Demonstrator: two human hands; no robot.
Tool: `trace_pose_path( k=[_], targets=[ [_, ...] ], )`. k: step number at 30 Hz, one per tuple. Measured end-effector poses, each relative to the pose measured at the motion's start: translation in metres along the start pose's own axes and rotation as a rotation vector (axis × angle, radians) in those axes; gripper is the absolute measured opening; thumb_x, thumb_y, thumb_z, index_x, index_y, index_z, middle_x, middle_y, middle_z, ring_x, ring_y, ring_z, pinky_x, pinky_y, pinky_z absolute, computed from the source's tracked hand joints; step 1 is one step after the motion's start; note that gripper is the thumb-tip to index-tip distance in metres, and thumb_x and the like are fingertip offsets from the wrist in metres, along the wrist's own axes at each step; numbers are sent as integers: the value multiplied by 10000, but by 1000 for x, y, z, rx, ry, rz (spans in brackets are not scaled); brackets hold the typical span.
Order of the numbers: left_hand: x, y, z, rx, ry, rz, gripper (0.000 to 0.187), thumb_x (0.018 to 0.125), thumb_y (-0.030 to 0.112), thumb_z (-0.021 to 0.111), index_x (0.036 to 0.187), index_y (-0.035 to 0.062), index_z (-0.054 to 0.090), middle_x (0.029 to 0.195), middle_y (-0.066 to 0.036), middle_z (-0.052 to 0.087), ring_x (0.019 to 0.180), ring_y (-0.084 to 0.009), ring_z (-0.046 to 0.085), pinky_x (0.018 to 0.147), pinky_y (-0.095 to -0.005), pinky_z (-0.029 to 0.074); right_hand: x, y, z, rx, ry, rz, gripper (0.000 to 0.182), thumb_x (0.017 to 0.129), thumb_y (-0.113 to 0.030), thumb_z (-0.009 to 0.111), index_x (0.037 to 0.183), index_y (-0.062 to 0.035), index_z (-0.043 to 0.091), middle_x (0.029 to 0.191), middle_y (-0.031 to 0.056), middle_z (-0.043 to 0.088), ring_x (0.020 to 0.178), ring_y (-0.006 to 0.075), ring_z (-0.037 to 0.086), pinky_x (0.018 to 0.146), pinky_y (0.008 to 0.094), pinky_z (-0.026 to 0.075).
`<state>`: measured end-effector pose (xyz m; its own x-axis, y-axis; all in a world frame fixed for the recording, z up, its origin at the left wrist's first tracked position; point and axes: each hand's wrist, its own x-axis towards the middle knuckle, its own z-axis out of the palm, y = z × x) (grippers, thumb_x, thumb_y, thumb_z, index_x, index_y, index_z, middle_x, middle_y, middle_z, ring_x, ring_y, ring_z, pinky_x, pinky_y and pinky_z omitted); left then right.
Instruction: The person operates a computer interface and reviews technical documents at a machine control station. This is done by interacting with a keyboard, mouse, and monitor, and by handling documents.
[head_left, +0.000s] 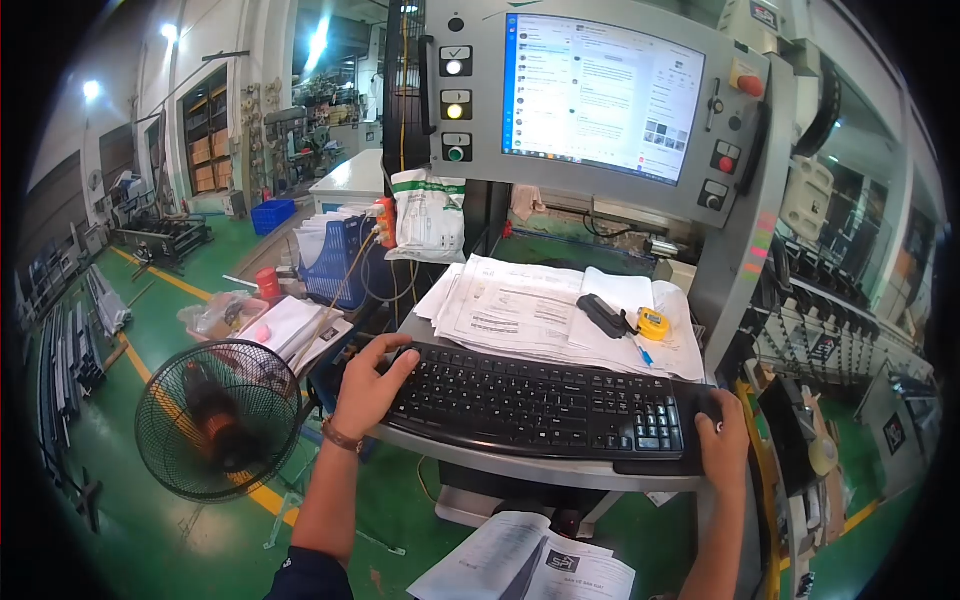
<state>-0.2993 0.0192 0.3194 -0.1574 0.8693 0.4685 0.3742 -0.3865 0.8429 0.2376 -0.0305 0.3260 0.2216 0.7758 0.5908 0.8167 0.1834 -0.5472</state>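
Note:
My left hand is at the left end of a black keyboard, its thumb apart from the fingers and at the keyboard's corner. It holds nothing. At the keyboard's right end, my right hand is curled over the dark pad; whatever lies under the palm is hidden. Above the keys stands a lit monitor set in a grey control panel. Behind the keyboard, papers carry a yellow tape measure, a black handheld object and a blue-tipped pen.
A black caged fan stands at the left, near a blue file holder. Open printed sheets are below the shelf edge. A white and green bag hangs beside the panel. Metal bars lie on the green floor.

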Motion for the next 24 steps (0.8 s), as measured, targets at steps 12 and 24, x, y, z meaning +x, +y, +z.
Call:
trace_pose_path(
  k=[12, 24],
  targets=[
    [-3, -3, -3, 71, -148, 109, 532, 1045, 333, 853, 1462, 28, 726, 1505, -161, 702, 1370, -261, 674, 1117, -380, 549, 0, -7, -2, 47, -12, 50, 471, 1011, -113, 716, 1474, -32, 684, 1551, 199, 643, 1424, 386, 651, 1124, 454, 536],
    [-6, 1, -3, 165, -159, 203, 572, 1002, 364, 889, 1446, 36, 737, 1542, -182, 680, 1446, -347, 637, 1223, -439, 485, -3, 0, -3, 25, 75, 0, 451, 904, -85, 669, 1347, -21, 730, 1376, 136, 739, 1224, 313, 734, 956, 394, 573]
  ],
)
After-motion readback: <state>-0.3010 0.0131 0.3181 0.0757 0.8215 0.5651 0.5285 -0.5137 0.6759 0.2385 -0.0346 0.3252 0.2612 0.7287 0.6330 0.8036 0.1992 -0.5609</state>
